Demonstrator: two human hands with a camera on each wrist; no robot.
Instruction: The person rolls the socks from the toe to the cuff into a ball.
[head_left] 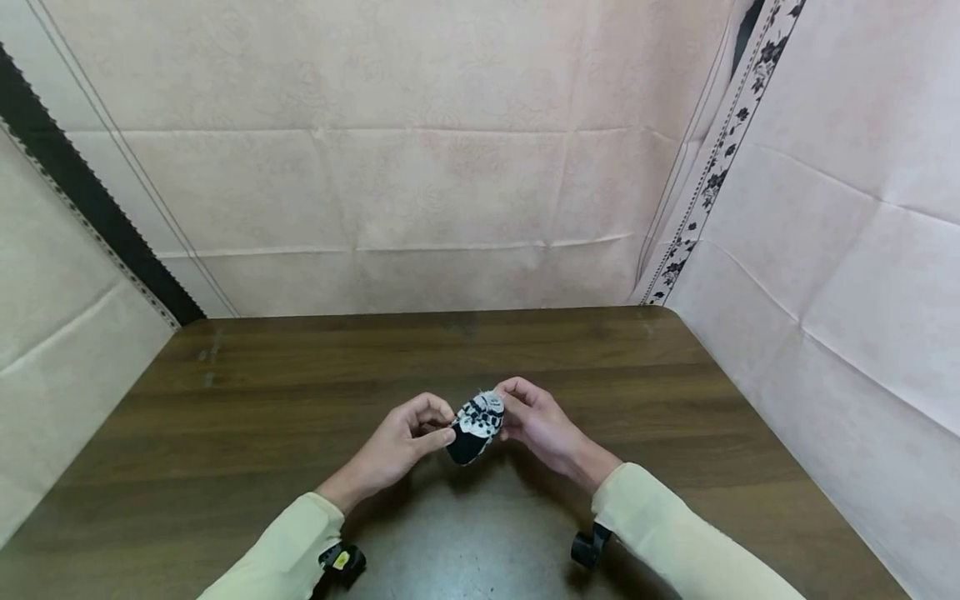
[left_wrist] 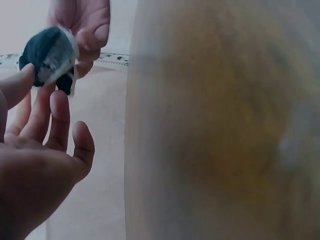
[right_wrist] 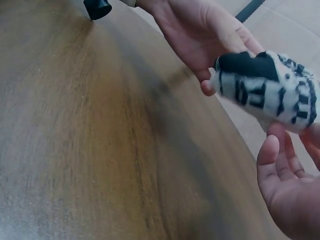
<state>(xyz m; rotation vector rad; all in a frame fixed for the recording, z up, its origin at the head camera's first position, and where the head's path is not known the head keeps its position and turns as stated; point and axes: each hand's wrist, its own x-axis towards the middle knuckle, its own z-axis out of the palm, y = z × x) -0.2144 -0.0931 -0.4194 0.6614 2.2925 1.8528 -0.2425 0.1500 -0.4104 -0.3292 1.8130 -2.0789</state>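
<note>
A small oval black-and-white patterned fabric piece [head_left: 478, 421], dark at one end and fuzzy at the other, is held up over the table between both hands. My left hand [head_left: 408, 437] pinches its dark end between thumb and fingers. At the opposite, pale end, my right hand [head_left: 542, 423] grips the edge with thumb and fingertips. The right wrist view shows blocky dark marks along the side of the fabric piece [right_wrist: 265, 90]. In the left wrist view, the thumb of my left hand [left_wrist: 45, 165] presses on its dark part, and the other fingers lie beneath.
A brown wood-grain table [head_left: 300, 375] spreads under the hands. Pale cloth sheets [head_left: 450, 183] hang behind it and at both sides, with a floral border [head_left: 712, 179] at the right. Black cameras are strapped on both wrists, over pale sleeves [head_left: 660, 517].
</note>
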